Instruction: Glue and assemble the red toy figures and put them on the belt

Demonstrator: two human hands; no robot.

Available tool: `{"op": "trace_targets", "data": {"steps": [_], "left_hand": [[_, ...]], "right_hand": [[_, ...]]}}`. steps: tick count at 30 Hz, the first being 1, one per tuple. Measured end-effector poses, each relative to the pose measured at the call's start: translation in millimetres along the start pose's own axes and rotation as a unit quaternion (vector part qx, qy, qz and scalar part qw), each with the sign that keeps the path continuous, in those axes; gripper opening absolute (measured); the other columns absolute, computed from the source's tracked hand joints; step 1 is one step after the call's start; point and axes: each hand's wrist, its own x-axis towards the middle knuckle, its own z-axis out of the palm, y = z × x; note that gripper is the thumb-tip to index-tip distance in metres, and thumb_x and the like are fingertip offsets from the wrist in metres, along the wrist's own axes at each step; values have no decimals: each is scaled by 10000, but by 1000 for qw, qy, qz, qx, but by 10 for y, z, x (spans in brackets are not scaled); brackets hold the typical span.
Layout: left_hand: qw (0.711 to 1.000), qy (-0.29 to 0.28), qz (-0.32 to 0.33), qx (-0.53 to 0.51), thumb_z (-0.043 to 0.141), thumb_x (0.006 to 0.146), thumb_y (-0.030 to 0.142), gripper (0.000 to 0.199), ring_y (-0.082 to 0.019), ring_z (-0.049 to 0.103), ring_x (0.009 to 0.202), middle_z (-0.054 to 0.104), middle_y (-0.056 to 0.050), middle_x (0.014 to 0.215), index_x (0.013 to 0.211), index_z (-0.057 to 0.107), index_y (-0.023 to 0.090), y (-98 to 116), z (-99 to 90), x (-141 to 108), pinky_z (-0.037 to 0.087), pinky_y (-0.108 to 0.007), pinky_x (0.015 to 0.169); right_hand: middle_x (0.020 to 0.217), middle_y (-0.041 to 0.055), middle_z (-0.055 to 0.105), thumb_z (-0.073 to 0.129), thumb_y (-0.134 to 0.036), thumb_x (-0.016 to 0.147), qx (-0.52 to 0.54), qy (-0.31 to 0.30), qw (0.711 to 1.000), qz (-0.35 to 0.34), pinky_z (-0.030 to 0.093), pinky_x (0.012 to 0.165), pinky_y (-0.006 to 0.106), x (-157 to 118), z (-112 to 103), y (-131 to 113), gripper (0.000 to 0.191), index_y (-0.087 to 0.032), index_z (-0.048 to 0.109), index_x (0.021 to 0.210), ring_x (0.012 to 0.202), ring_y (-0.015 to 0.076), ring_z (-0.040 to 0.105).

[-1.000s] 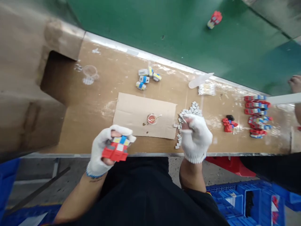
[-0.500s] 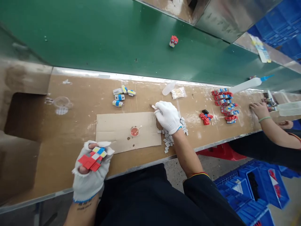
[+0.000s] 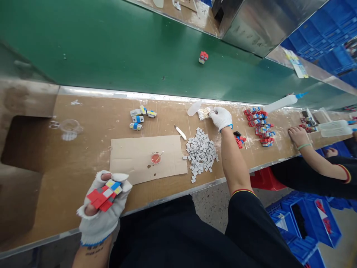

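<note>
Left hand point(image 3: 106, 217) curled around red-and-blue toy figure point(image 3: 103, 196), left of cotton swabs point(image 3: 203, 113). Right hand point(image 3: 221, 118) bunched at swabs, cannot tell hold. Swab-picking, seemingly; calls for fine pinch.

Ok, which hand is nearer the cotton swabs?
Right: the right hand is at the right end of the cotton swabs; the left hand is far to their left.

- No lettering can be read with certainty.
- Dark marks point(image 3: 95, 248) on the left forearm point(image 3: 90, 258): too small to make out.
- Faint marks point(image 3: 243, 28) on the metal box point(image 3: 259, 41): illegible.
- Printed card point(image 3: 297, 64) at upper right: text too small.
</note>
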Motion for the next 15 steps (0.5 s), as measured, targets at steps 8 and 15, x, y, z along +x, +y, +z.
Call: {"op": "trace_targets", "data": {"steps": [8, 15], "left_hand": [[1000, 7, -21, 5, 1195, 196, 668, 917, -138, 561, 543, 770, -27, 767, 883, 770, 234, 53, -3, -175, 623, -304, 500], [999, -11, -50, 2, 1184, 182, 618, 867, -155, 563, 558, 780, -12, 792, 887, 802, 290, 13, -185, -89, 594, -304, 498]], "right_hand": [[910, 38, 634, 645, -315, 925, 154, 99, 982, -55, 512, 944, 427, -120, 29, 287, 219, -290, 485, 778, 945, 245, 609], [850, 19, 642, 626, -277, 868, 282, 108, 950, -78, 604, 768, 423, -265, 127, 481, 76, -298, 576, 921, 813, 235, 646]]}}
